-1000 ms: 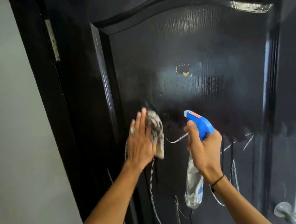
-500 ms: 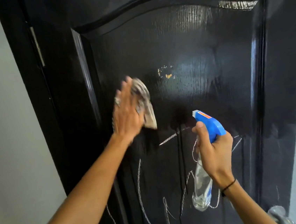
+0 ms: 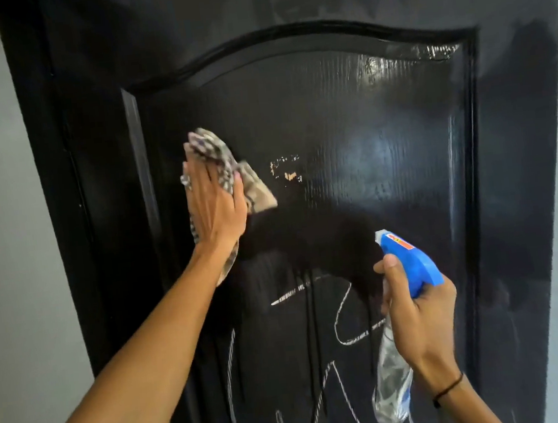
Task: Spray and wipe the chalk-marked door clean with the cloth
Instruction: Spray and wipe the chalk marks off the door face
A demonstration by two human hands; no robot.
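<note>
Clear spray bottle in right hand

We face the black door, its raised panel framed by an arched moulding, the glossy grain catching light across the upper half. Directly on its surface we see white chalk lines looping over the lower part of the panel, dark wet runs dripping down through them, and a small patch of chipped paint near the middle. A patterned cloth lies flat against the panel's left side, just beside that chipped patch.
</note>
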